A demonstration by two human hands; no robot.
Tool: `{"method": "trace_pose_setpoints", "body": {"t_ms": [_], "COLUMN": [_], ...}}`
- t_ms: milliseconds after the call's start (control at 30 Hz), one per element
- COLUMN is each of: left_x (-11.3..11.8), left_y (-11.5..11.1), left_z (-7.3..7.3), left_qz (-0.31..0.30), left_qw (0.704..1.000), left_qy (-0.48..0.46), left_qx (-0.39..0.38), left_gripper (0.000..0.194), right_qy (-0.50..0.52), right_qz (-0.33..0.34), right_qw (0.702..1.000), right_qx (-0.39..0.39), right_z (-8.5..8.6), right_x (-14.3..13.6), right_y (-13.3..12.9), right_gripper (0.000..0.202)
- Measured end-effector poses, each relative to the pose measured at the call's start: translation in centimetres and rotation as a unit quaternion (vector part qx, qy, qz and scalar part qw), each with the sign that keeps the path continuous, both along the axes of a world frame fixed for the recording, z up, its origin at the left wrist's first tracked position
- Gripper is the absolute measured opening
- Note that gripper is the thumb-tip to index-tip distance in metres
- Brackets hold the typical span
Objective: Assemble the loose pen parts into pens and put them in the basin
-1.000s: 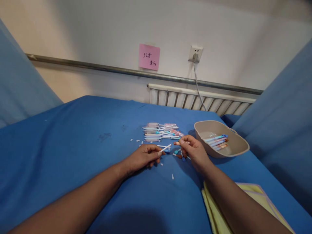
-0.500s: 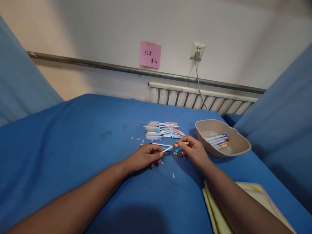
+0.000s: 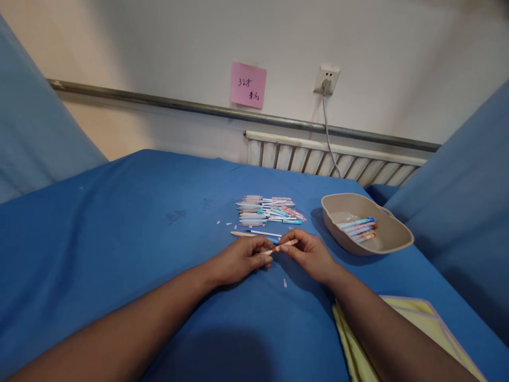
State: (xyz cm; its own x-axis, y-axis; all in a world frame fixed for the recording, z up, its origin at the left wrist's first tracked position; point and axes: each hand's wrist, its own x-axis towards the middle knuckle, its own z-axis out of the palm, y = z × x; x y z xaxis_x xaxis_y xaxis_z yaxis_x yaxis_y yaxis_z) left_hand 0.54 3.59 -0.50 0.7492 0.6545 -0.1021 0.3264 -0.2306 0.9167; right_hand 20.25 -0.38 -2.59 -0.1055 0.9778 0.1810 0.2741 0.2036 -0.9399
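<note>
Left hand point(image 3: 248, 260) and right hand point(image 3: 308, 253), fingers closed in a pinch on opposite ends of one orange-and-white pen point(image 3: 280, 248), held slightly tilted above the blue sheet point(image 3: 167, 307). Beyond them lies a pile of pen parts point(image 3: 268, 211). To the right, a beige basin point(image 3: 392, 233) contains several pens point(image 3: 360, 229); a yellow cloth point(image 3: 417, 313) lies nearer, partly beneath the right forearm.

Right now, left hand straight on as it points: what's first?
Likely the right hand, at the other end of the orange-and-white pen the left hand holds; exact depth unclear.
</note>
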Motion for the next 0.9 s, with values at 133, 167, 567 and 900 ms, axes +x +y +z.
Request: {"method": "trace_pose_setpoints", "body": {"t_ms": [133,167,567,900], "left_x": [0.1,0.0,0.0,0.1], "left_y": [0.0,0.0,-0.4,-0.6], "left_z": [-0.3,-0.2,0.6,0.3], "left_qz": [0.005,0.007,0.032,0.023], "left_qw": [1.0,0.999,0.983,0.998], "left_qy": [0.002,0.005,0.053,-0.014], "left_qx": [0.022,0.035,0.171,0.049], "left_gripper": [0.02,0.019,0.016,0.011], "right_qy": [-0.004,-0.006,-0.027,-0.089], "right_qz": [0.016,0.014,0.01,0.03], "right_qw": [1.0,1.0,1.0,0.994], "right_qx": [-0.004,-0.002,0.007,0.063], "right_z": [-0.2,-0.2,-0.1,0.8], "right_x": [-0.6,-0.6,-0.9,-0.9], "right_y": [-0.3,-0.3,-0.5,-0.9], "right_gripper": [0.012,0.012,0.008,0.007]}}
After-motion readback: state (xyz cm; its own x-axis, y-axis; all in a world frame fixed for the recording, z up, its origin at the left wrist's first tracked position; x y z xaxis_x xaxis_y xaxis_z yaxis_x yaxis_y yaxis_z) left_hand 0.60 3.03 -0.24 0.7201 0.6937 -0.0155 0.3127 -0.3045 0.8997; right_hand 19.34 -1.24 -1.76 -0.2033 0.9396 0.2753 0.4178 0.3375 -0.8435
